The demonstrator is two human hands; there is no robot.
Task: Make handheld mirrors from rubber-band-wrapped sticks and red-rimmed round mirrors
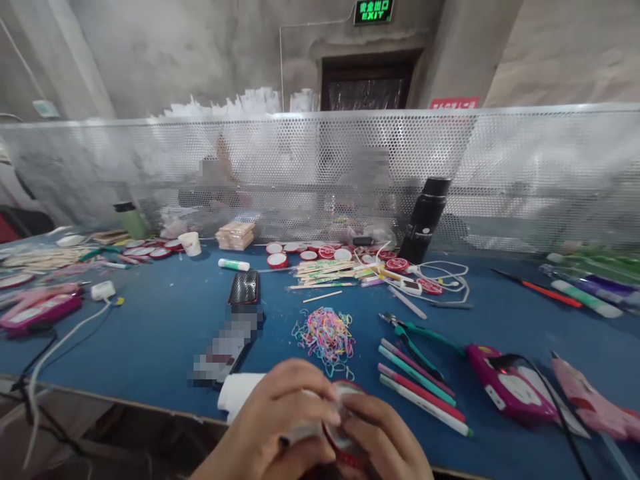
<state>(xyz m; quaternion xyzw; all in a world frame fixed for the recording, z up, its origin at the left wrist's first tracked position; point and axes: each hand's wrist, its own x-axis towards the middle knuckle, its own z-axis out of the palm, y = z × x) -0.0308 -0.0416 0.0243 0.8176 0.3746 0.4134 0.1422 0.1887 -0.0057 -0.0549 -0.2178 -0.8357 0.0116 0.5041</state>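
Observation:
At the near edge of the table, my left hand (295, 417) and my right hand (383, 437) meet around a round, red-rimmed piece with a pale face (350, 385). Both hands are closed on it, their fingertips pressing close together near its middle. Something pale also shows under my left fingers, too covered to name. A white roll (240, 393) lies beside my left wrist. Just beyond my hands is a loose heap of small coloured rubber bands (327, 333).
Marker pens (425, 403), green-handled pliers (415, 343) and a magenta device (510, 387) lie to the right. A phone (227, 347) is on the left. Wooden sticks (325, 272) and red-rimmed discs (277, 260) lie farther back, near a black bottle (425, 220) and a perforated metal screen (300, 167).

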